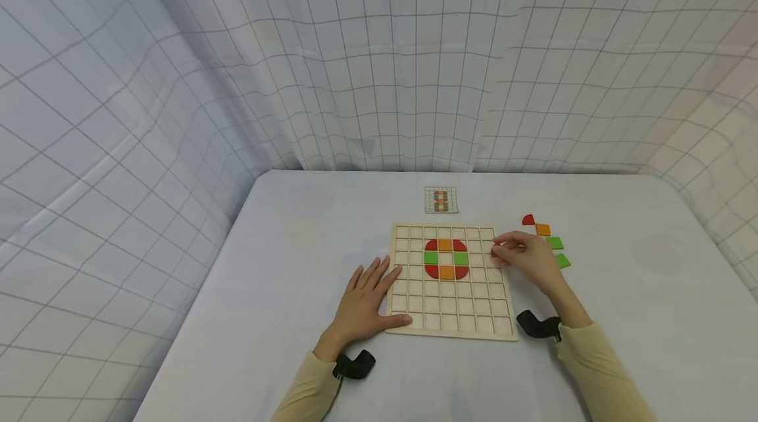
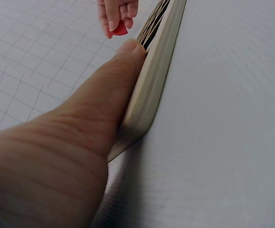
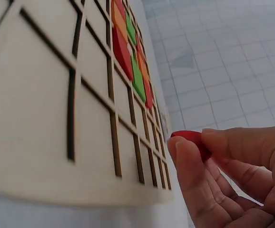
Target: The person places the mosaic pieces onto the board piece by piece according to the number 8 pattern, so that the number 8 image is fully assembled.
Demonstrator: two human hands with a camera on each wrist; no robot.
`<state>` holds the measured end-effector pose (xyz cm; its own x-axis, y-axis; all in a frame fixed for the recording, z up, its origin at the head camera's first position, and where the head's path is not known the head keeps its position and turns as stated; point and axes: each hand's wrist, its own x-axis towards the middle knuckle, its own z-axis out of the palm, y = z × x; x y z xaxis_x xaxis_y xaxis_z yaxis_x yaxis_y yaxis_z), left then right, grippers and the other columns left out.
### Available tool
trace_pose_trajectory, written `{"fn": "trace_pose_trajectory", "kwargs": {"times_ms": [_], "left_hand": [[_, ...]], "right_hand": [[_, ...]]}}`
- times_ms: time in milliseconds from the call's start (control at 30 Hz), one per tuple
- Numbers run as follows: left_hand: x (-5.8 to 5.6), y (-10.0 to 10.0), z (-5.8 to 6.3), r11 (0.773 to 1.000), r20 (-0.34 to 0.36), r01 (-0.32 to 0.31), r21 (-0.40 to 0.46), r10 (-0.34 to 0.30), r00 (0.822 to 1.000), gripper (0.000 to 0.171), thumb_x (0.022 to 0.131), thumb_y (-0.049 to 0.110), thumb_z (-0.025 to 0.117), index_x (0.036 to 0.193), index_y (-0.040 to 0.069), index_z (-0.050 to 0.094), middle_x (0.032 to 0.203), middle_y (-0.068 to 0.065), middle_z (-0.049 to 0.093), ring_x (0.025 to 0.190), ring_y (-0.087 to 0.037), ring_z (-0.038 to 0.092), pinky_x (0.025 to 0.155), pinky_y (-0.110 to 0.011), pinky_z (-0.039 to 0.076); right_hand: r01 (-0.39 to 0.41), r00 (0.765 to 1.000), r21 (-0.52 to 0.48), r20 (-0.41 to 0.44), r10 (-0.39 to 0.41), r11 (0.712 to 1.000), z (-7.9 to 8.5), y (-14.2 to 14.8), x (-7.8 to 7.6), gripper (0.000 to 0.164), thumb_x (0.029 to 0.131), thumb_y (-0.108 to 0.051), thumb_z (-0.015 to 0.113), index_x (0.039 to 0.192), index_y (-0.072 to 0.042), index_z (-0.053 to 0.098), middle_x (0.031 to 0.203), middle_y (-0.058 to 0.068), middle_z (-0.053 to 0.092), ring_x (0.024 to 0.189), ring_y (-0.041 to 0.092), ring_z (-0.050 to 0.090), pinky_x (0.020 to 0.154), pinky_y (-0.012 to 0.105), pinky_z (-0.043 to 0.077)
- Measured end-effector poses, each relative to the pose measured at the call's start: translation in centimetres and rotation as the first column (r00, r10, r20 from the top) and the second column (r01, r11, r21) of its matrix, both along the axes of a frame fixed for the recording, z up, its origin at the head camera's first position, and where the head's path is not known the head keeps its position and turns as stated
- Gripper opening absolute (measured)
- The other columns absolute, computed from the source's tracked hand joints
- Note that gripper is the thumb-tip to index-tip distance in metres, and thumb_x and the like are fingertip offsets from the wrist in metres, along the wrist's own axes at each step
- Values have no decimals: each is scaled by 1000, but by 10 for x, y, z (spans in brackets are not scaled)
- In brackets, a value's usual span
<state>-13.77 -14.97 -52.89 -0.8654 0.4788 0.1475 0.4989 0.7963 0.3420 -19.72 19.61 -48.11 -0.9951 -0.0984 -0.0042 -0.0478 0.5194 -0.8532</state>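
Red piece [image 3: 195, 137] sits pinched in the fingers [image 3: 192, 173] of my right hand [image 1: 530, 263], at the right edge of the grid board [image 1: 432, 305]. From there, the ring of coloured pieces [image 1: 445, 245] lies to the left. My left hand [image 1: 362, 307], farther off, rests at the board's left side, fingers apart. Skin hides some of the red piece, so I can't tell its long side; one green piece [image 1: 562, 261] is partly covered too
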Motion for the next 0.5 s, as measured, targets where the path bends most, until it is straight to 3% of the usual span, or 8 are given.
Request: {"fn": "trace_pose_trajectory", "kwargs": {"times_ms": [167, 500], "left_hand": [[1, 1, 0, 1000, 4, 10, 15, -10, 1000, 92, 80, 67, 58, 151, 17, 30, 156, -8, 19, 143, -25, 10, 112, -49, 6], [0, 2, 3, 1000, 30, -6, 3, 6, 1000, 92, 79, 64, 62, 151, 18, 28, 156, -7, 18, 143, -23, 9, 112, -47, 4]], "right_hand": [[-134, 984, -116, 100, 146, 984, 0, -22, 8, 26, 86, -19, 72, 102, 0, 66, 87, 10, 69, 71, 25, 66, 63, 32, 55], [-264, 963, -33, 53, 265, 964, 2, -62, 13, 16, 81, -24, 77, 88, -11, 72, 83, -2, 68, 74, 16, 63, 69, 34, 50]]}}
